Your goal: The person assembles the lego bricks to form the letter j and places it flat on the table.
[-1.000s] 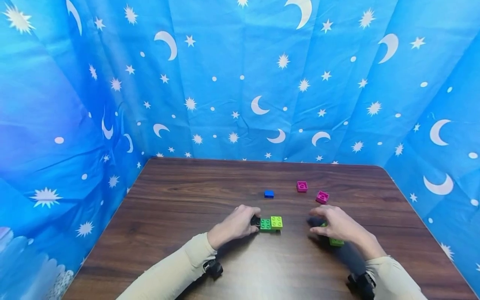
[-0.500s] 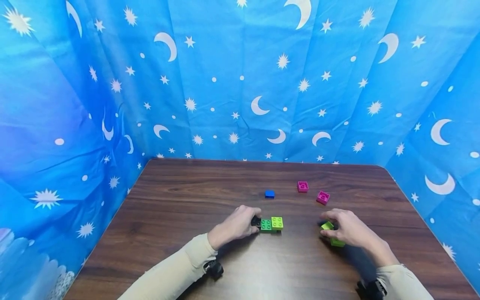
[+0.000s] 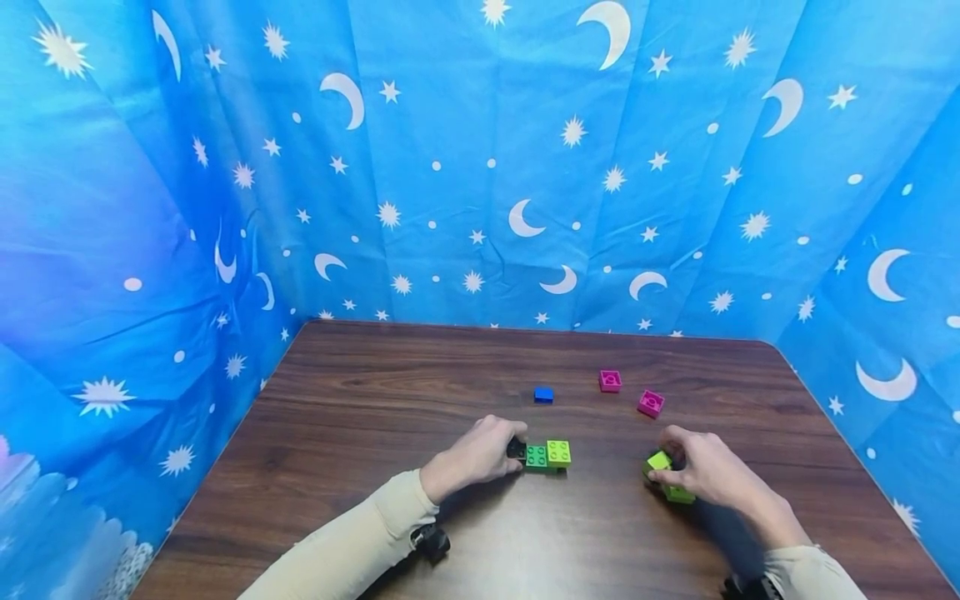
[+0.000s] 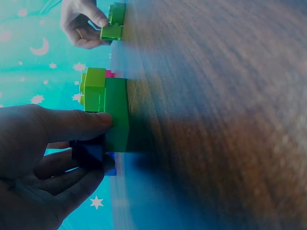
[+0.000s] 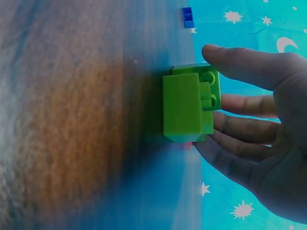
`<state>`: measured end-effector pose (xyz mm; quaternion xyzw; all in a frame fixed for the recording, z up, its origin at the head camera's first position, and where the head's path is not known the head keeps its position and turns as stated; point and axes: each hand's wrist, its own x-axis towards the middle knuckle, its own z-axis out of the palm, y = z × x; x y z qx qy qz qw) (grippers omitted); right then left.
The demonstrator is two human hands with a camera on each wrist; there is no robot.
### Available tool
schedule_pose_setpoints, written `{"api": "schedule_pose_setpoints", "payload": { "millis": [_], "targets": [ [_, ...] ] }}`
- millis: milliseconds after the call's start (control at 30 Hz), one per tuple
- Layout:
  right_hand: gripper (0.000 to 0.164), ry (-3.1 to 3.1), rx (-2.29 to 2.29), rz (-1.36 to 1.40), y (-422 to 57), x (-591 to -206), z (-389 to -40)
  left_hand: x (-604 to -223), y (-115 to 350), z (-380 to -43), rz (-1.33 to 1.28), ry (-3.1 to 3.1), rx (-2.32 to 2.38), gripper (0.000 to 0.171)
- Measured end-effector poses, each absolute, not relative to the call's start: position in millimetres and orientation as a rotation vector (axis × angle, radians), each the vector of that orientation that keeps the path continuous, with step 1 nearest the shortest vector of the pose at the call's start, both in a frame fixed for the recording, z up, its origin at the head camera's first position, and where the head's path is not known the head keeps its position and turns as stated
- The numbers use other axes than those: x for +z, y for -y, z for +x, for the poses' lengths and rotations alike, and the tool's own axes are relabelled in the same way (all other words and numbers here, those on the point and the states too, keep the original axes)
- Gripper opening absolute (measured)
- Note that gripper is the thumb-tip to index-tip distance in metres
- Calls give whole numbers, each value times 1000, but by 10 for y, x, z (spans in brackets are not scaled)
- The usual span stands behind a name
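Note:
My left hand [image 3: 478,452] pinches a black toy building brick [image 3: 516,449] between thumb and fingers. That brick is joined to a green brick [image 3: 536,456], and a lime brick [image 3: 558,451] sits on the green one's other end. In the left wrist view, the green brick [image 4: 116,115] is lowest, close to the table. My right hand [image 3: 712,467] holds a lime green brick [image 3: 657,462] with thumb and curled fingers. A second lime green brick [image 3: 679,494] lies against it, nearer to me; the right wrist view shows this brick [image 5: 182,105] in front, studs sideways. Whether the two are joined cannot be told.
Farther back on the wooden table [image 3: 390,375] lie a small blue brick [image 3: 543,395] and two magenta bricks, one [image 3: 610,382] farther off and one [image 3: 651,403] nearer the right hand. A blue star-and-moon cloth [image 3: 450,167] hangs behind the table and along its sides.
My right hand has shifted right and its thumb and fingers have drawn in on the lime green brick, which shows more now. The left hand has stayed put with its bricks.

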<state>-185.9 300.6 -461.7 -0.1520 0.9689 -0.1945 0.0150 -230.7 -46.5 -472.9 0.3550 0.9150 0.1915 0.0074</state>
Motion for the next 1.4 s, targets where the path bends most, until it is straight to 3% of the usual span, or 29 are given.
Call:
{"api": "schedule_pose_setpoints", "payload": {
  "millis": [700,1400],
  "targets": [
    [26,-3042,-588,-477,-2983,-4653,-1900,-4735,463,-2314,1088,-2870,604,24],
    [32,-3084,-488,-632,-2937,-4654,-1972,-4743,459,-2301,1088,-2871,601,23]
  ]
}}
